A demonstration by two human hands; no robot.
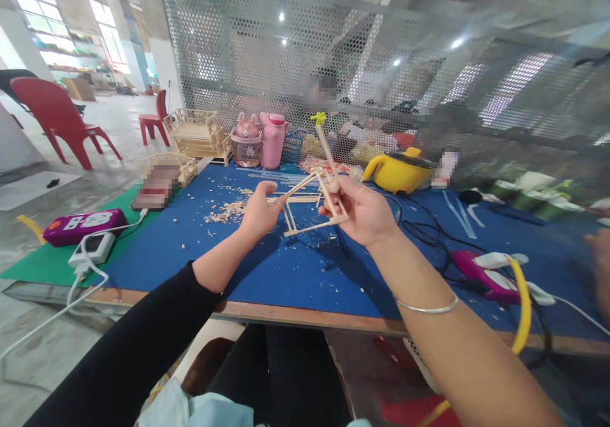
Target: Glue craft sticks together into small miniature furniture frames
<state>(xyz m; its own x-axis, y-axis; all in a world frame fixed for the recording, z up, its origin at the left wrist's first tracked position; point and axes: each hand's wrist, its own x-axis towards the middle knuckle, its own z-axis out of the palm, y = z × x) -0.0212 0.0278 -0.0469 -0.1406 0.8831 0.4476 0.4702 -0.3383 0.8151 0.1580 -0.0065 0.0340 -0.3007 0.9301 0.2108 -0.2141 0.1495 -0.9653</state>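
Hands raised over blue table: we are pinching a wooden stick in our left hand, while our right hand is gripping a stick frame. Judging by this, we are joining them, needing careful alignment.

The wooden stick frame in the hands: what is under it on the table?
Under the wooden stick frame lie the blue mat and scattered wood shavings. The hands hide part of the mat.

bright daylight, warped blurry edges
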